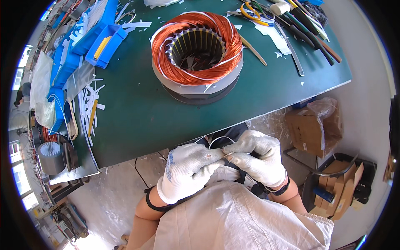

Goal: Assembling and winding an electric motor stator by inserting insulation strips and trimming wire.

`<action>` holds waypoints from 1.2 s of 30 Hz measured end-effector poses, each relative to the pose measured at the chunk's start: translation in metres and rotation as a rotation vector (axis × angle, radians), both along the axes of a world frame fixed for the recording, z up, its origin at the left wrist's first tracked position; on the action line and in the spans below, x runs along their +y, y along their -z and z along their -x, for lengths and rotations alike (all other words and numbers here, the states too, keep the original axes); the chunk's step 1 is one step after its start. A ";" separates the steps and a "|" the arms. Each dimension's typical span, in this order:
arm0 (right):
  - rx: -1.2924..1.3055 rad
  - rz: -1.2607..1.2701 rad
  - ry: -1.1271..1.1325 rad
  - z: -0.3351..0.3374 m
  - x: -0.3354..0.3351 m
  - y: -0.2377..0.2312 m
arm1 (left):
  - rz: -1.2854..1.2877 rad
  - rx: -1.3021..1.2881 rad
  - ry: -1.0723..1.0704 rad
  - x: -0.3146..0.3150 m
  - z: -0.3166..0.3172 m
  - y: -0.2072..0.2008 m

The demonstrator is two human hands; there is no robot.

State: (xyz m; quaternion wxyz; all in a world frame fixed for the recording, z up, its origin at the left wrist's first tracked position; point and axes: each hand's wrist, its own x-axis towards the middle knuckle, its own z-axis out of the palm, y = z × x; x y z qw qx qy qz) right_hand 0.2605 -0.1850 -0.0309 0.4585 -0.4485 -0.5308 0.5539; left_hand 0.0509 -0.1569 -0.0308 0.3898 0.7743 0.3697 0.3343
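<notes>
In white knit gloves, my left hand (pixel 189 166) and my right hand (pixel 258 157) meet fingertip to fingertip in front of my body, just off the table's near edge. Both pinch a thin white cord (pixel 222 138), which loops up above the fingers. Its pinched part is mostly hidden by the glove tips. Beyond them on the green table stands a motor stator (pixel 200 89), a grey ring-shaped core with an orange copper winding (pixel 164 56) bound in white lacing around its top. Neither hand touches it.
Blue bins (pixel 106 46) and white paper strips (pixel 88 104) line the green table's (pixel 137 125) left side. Yellow-handled scissors (pixel 250 11), a metal ruler-like blade (pixel 293 54) and several dark-handled tools (pixel 306 31) lie at the far right. A cardboard box (pixel 306 131) stands on the floor.
</notes>
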 end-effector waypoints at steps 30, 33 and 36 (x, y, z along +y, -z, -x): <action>-1.607 0.305 -0.086 -0.166 -0.040 0.083 | 0.755 -1.474 -0.011 0.036 0.116 -0.017; -0.828 -0.640 0.106 -0.050 -0.012 0.025 | 0.507 -0.358 0.000 0.007 0.039 -0.006; -0.589 -0.748 -0.124 0.018 0.007 -0.012 | 0.252 -0.180 0.275 -0.001 0.009 0.009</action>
